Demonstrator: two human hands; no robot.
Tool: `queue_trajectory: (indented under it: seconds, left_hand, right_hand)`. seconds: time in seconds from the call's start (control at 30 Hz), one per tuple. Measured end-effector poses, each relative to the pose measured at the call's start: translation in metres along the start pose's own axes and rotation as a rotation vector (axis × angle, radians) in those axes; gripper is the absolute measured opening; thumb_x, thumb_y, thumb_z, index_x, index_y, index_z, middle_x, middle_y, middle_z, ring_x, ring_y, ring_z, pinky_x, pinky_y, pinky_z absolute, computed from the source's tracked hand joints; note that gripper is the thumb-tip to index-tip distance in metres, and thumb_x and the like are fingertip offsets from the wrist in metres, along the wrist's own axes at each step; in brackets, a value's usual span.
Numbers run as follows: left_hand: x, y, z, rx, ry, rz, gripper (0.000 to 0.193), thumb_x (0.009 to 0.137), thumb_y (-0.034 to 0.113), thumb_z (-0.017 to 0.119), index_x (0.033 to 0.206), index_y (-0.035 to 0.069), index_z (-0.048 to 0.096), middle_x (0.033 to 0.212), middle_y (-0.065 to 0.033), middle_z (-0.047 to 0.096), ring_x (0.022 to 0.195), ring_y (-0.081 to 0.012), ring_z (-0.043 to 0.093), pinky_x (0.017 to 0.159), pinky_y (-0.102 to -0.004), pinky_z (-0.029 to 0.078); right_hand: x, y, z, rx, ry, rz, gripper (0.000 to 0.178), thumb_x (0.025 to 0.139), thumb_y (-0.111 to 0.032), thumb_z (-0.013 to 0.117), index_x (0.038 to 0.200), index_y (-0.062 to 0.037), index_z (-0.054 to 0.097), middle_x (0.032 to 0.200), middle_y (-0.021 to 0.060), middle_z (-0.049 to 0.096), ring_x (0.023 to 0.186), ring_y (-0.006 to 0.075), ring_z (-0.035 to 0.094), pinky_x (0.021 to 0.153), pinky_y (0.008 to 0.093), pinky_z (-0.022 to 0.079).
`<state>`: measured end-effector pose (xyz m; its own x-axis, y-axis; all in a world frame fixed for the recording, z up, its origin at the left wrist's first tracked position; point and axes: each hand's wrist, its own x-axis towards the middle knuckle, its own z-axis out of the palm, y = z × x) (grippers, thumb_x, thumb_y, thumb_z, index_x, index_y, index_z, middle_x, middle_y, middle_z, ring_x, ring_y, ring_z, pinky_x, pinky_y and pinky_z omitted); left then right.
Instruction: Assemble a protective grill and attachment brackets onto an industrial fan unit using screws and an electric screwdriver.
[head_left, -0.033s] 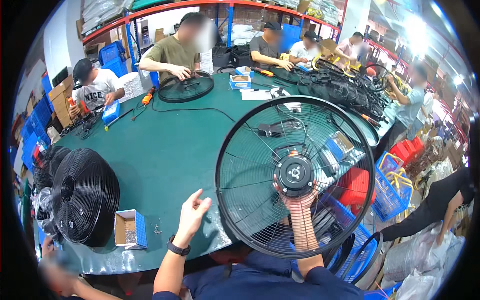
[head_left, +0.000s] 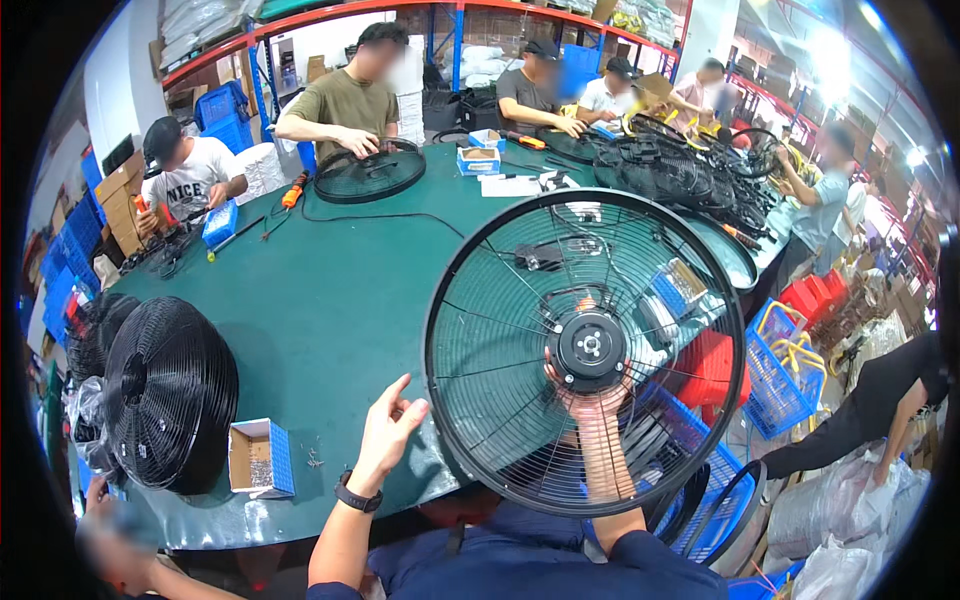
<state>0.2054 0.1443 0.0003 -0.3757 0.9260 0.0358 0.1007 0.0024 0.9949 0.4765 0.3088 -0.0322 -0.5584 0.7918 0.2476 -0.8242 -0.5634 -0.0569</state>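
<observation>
A large round black fan guard (head_left: 431, 330) with a motor (head_left: 590, 350) at its centre is held up above the table's near right edge. Seen through the wires, my right hand (head_left: 597, 402) grips the motor from behind and below; some of its fingers are hidden. Just left of the guard's rim, my left hand (head_left: 390, 428) is open and empty, thumb and forefinger apart. Below it lies the green tabletop (head_left: 330, 300). Through the guard, a small dark part (head_left: 540, 258) and an open box (head_left: 680, 285) show on the table.
Stacked black fan guards (head_left: 175, 390) stand at left, beside a blue-and-white box (head_left: 262, 458) of screws and some loose screws (head_left: 315, 458). Blue baskets (head_left: 785, 370) and a red bin (head_left: 708, 370) are at right. Across the table, a co-worker handles another guard (head_left: 370, 172).
The fan guard and motor have shifted slightly left in my right hand. My left hand stays beside the rim, its fingers bent a little differently.
</observation>
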Motion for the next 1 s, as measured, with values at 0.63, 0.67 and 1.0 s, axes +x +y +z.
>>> queue_trajectory:
  seconds: [0.63,0.67,1.0]
  left_hand:
    - [-0.014,0.021,0.001,0.108,-0.079,0.068,0.013,0.073,0.004,0.062,0.084,-0.001,0.055,0.073,0.004,0.043,0.067,-0.0059,0.038,0.058,-0.0229,0.035]
    - [-0.016,0.016,0.0,0.115,-0.068,0.065,0.014,0.075,0.005,0.064,0.083,0.0,0.054,0.072,0.0045,0.042,0.066,-0.0054,0.037,0.057,-0.0223,0.034]
    - [-0.061,-0.069,-0.02,-0.009,0.238,-0.087,0.038,0.082,-0.003,0.057,0.12,-0.005,0.057,0.07,0.0059,0.046,0.063,-0.0022,0.041,0.056,-0.0174,0.034]
  right_hand:
    - [0.001,0.007,0.014,-0.165,-0.123,0.029,0.071,0.082,-0.052,0.059,0.131,-0.0036,0.044,0.132,0.0287,0.043,0.12,0.0489,0.043,0.085,0.0592,0.049]
    - [0.0,0.002,0.014,-0.165,-0.109,0.064,0.07,0.082,-0.051,0.059,0.131,-0.0034,0.044,0.131,0.0303,0.043,0.118,0.0501,0.044,0.084,0.0585,0.05]
    - [0.015,-0.035,0.059,-0.208,0.025,-0.488,0.063,0.079,-0.049,0.054,0.129,-0.0118,0.05,0.129,0.0186,0.052,0.111,0.0443,0.053,0.076,0.0593,0.053]
